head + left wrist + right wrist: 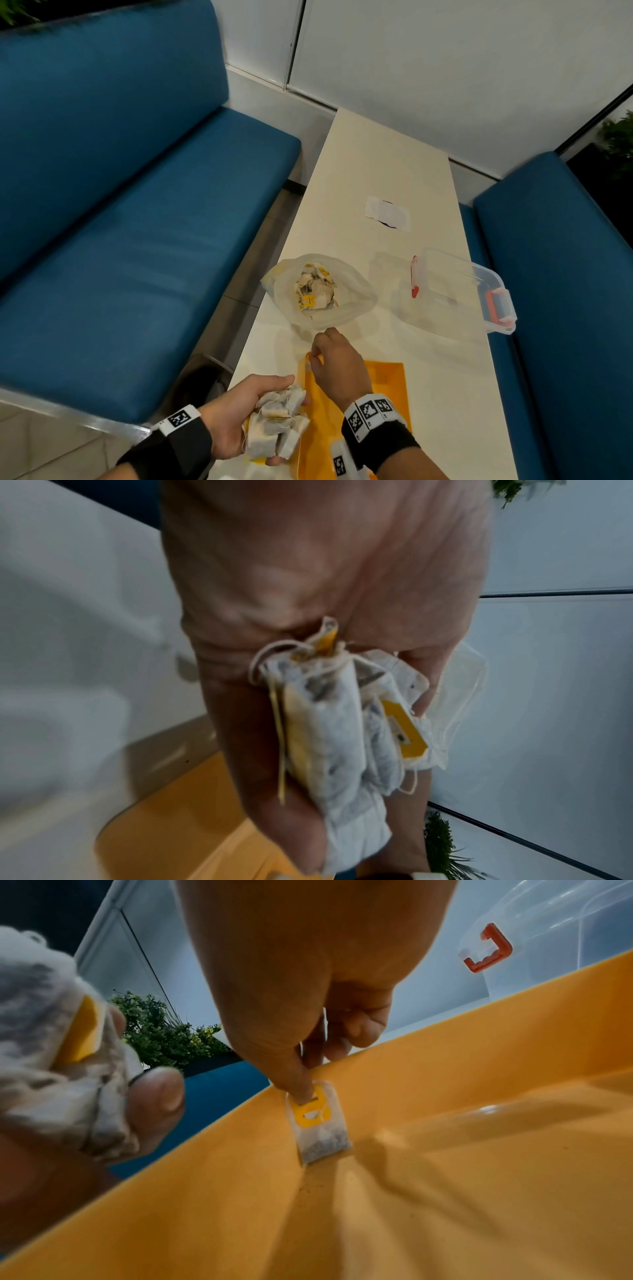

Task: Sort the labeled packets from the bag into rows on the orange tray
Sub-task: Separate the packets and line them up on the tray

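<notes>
Orange tray (383, 387) is set at the near end of the tabletop (383, 164), its left wall close to the table's left edge. At the tray's far left corner a single packet (316, 1121) is pinched by its top between thumb and fingertips of the right hand (337, 368), its lower end touching the tray floor. A bunch of packets (279, 425) is gripped in the curled fingers of the left hand (239, 411), just beside the tray's left wall. Beyond the tray the open bag (318, 291) of packets is seen, and a clear box (462, 291) at the right edge. Bare tabletop lies past both.
</notes>
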Motion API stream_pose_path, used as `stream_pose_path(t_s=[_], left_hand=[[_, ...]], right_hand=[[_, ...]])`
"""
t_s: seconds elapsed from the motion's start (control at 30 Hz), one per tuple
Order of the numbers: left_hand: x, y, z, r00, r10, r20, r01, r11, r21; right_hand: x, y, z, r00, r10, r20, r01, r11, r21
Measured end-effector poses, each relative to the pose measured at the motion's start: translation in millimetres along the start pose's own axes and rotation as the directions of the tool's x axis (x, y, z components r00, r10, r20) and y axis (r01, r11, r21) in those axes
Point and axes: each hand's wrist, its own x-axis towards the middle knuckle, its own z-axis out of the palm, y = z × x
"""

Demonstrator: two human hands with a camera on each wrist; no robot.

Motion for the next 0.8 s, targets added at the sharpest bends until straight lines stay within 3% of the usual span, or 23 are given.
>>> stream_pose_path(t_s=[0.13,0.2,0.33,0.43,0.6,0.8], left_hand=[[-1.6,1.4,3.3,0.999,0.020,-0.037,-0.020,1.000,0.003],[-2.1,3.6,5.1,0.998,0.047,-0.039,-0.046,0.999,0.016],[1.5,7.7,7.7,0.996,0.083,-0.036,-0.081,0.995,0.050],[5.3,10.4,11.1,0.996,0.083,-0.027,-0.081,0.995,0.056],[4.6,13.6,19.6,0.995,0.090,-0.051,-0.084,0.990,0.111],[3.4,10.8,11.8,0.992,0.121,0.039,-0.125,0.979,0.158]], right_hand=[[-10.6,2.9,-5.0,0.998,0.021,-0.054,-0.014,0.992,0.126],[-16.7,2.1,-13.4,0.993,0.091,-0.073,-0.066,0.955,0.290],[-25.7,-6.4,-35.7,0.972,0.162,0.172,-0.236,0.685,0.689],[-30.5,-15.2,-49.2,0.954,0.125,0.272,-0.294,0.554,0.779],[-31.0,-20.9,-54.4,0.952,0.076,0.297,-0.283,0.593,0.754],[-27.4,-17.0,-52.4,0.948,0.127,0.291,-0.308,0.598,0.740]])
